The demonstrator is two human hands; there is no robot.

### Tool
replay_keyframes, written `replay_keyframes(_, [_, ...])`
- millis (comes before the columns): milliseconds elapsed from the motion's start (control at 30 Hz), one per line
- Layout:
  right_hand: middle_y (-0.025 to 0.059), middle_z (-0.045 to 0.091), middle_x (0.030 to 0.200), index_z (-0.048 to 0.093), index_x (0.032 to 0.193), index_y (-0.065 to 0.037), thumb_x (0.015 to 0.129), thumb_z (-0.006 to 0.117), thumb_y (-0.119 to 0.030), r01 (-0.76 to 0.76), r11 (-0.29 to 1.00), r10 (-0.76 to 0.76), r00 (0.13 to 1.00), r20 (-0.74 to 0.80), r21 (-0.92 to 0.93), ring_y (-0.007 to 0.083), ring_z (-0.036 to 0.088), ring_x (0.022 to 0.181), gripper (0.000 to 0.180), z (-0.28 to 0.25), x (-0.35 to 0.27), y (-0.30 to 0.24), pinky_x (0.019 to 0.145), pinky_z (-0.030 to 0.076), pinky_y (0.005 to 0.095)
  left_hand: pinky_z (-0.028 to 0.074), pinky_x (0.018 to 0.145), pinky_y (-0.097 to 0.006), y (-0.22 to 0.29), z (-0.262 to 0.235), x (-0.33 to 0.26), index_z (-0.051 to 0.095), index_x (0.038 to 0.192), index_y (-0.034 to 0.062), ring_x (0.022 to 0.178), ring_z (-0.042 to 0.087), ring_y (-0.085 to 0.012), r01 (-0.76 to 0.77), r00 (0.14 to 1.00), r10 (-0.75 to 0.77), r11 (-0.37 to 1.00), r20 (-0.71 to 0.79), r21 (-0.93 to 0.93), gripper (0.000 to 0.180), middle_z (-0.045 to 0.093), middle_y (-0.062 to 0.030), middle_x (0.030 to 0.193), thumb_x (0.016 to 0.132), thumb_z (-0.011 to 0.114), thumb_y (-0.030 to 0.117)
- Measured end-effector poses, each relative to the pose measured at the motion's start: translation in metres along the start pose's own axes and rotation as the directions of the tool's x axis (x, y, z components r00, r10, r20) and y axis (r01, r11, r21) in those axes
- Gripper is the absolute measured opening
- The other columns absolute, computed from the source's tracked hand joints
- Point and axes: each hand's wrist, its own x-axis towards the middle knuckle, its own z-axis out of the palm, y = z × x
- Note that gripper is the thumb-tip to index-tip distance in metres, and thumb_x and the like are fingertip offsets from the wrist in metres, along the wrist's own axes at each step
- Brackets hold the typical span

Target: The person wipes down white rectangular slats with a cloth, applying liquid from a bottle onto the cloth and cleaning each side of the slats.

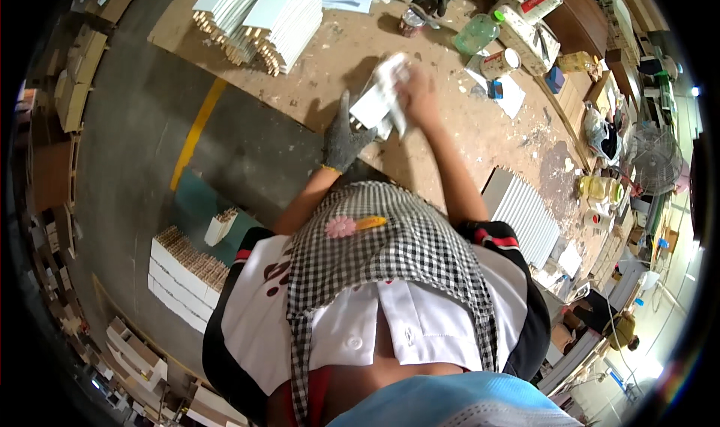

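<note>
My left hand (346, 138), in a grey work glove, grips the near end of a small white panel (370, 107) with its thumb stretched along the side. The panel is raised over the workbench near its front edge. My bare right hand (417, 93) is at the panel's far right side, smeared by motion. A crumpled white cloth (396, 118) hangs by the right hand and lies against the panel; its far part is blurred. The fingers of the right hand appear closed on the cloth.
Stacks of white panels (283, 22) stand at the bench's far left. More lie in a ribbed stack (523, 215) at right and a low pile (184, 281) at lower left. A green bottle (477, 34), a small can (412, 22) and a white tub (501, 64) stand on the workbench (450, 153).
</note>
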Motion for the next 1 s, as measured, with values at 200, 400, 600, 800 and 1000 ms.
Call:
replay_keyframes(200, [0.0180, 0.068, 0.098, 0.069, 0.098, -0.008, 0.097, 0.053, -0.031, -0.418, 0.894, 0.406, 0.908, 0.103, 0.162, 0.0399, 0.065, 0.087, 0.028, -0.046, 0.053, 0.029, 0.074, 0.052, 0.0480, 0.052, 0.095, -0.041, -0.005, -0.005, 0.011, 0.004, 0.157, 0.0051, 0.117, 0.061, -0.0330, -0.071, 0.995, 0.058, 0.986, -0.085, -0.152, 0.114, 0.059, -0.0225, 0.131, 0.077, 0.083, 0.026])
replay_keyframes(400, [0.0165, 0.068, 0.114, 0.071, 0.111, -0.010, 0.090, 0.067, -0.029, -0.268, 0.917, 0.088, 0.859, 0.504, 0.296, 0.0371, 0.066, 0.101, 0.029, -0.123, 0.003, -0.012, 0.088, 0.052, 0.0432, 0.046, 0.104, -0.041, 0.011, -0.004, 0.005, 0.003, 0.157, 0.0065, 0.131, 0.049, -0.0312, 0.093, 0.996, -0.093, 0.992, -0.003, -0.089, 0.113, 0.048, -0.0194, 0.144, 0.075, 0.081, 0.013])
replay_keyframes(600, [0.0122, 0.066, 0.122, 0.066, 0.121, -0.004, 0.091, 0.067, -0.025, 0.402, 0.695, -0.349, 0.914, -0.209, 0.596, 0.0254, 0.062, 0.112, 0.037, -0.368, 0.031, -0.039, 0.095, 0.049, 0.0334, 0.043, 0.105, -0.042, 0.017, -0.015, -0.001, 0.009, 0.157, 0.0073, 0.133, 0.048, -0.0332, 0.040, 0.999, -0.041, 0.997, -0.017, -0.068, 0.111, 0.046, -0.0193, 0.146, 0.077, 0.083, 0.028])
replay_keyframes(800, [0.0121, 0.066, 0.118, 0.067, 0.119, -0.005, 0.091, 0.067, -0.025, 0.712, 0.427, -0.558, 0.693, -0.457, 0.558, 0.0250, 0.062, 0.108, 0.034, -0.389, 0.033, -0.076, 0.092, 0.050, 0.0334, 0.049, 0.101, -0.038, 0.012, -0.009, 0.002, 0.002, 0.158, 0.0130, 0.130, 0.050, -0.0272, 0.174, 0.984, -0.148, 0.930, 0.103, -0.325, 0.113, 0.042, -0.0157, 0.149, 0.079, 0.082, 0.016])
replay_keyframes(1000, [0.0120, 0.067, 0.114, 0.068, 0.117, -0.006, 0.091, 0.067, -0.024, 0.754, 0.344, -0.542, 0.646, -0.537, 0.560, 0.0247, 0.063, 0.103, 0.032, -0.380, 0.033, -0.072, 0.089, 0.050, 0.0335, 0.048, 0.102, -0.039, 0.018, -0.019, -0.003, 0.002, 0.159, 0.0134, 0.129, 0.050, -0.0287, 0.165, 0.986, -0.149, 0.953, 0.079, -0.256, 0.112, 0.041, -0.0170, 0.149, 0.080, 0.082, 0.019])
